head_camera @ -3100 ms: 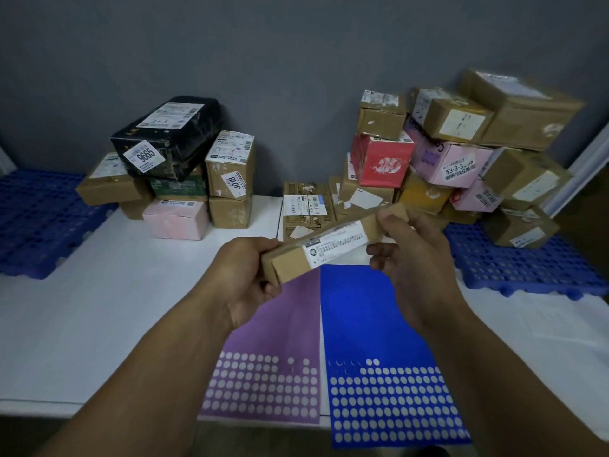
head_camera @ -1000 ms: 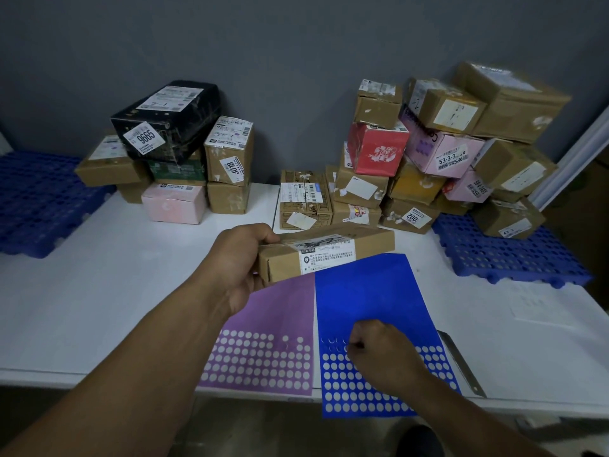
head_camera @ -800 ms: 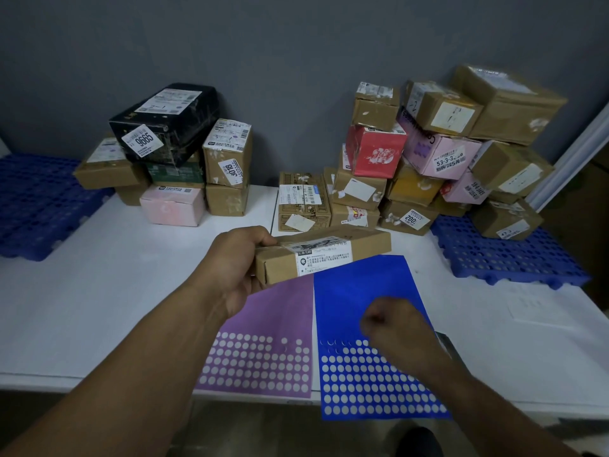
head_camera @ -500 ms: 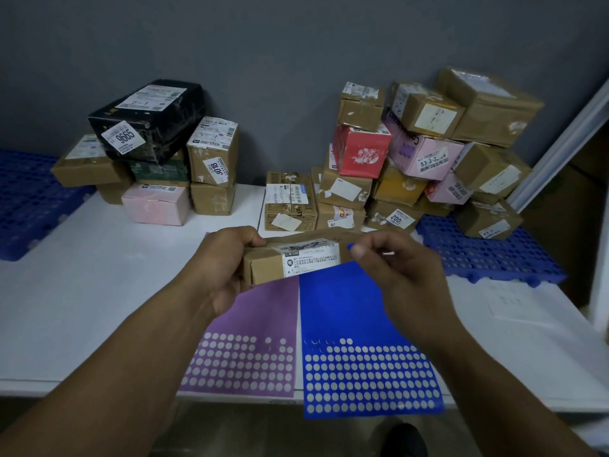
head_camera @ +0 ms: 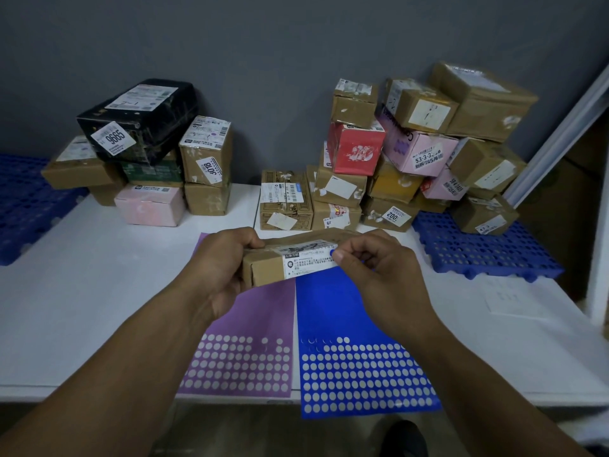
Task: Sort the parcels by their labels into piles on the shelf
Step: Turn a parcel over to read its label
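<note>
At the far left a blue pallet (head_camera: pixel 19 206) lies on the white shelf (head_camera: pixel 82 291), and beside it stands the left pile of parcels (head_camera: pixel 145 166), topped by a black parcel (head_camera: pixel 138 120) labelled 9665, with a pink box (head_camera: pixel 150 206) at its front. Nearer the camera, the left hand (head_camera: pixel 220 268) grips the left end of a long brown parcel (head_camera: pixel 267 267). Its fingers are curled over the top edge and its palm is closed against the end, so the hand is closed tight on the box. The parcel is held in the air above the shelf, roughly level, with its white label (head_camera: pixel 306 263) facing the camera. Beneath it two sticker sheets lie flat side by side, a purple sheet (head_camera: pixel 250 324) on the left and a blue sheet (head_camera: pixel 342 318) on the right, both overhanging the shelf's front edge. The right hand (head_camera: pixel 379 275) holds the parcel's right end with curled fingers. Its thumb tip presses on the label, just beside a small blue dot sticker (head_camera: pixel 332 253); whether the dot is fully stuck down cannot be told. Behind the hands, against the grey wall, rises the right pile of parcels (head_camera: pixel 412 153), with a red box (head_camera: pixel 356 148) among the brown and pink ones. Part of the pile rests on a second blue pallet (head_camera: pixel 478 252), and a white paper (head_camera: pixel 514 298) lies on the shelf in front of that.
</note>
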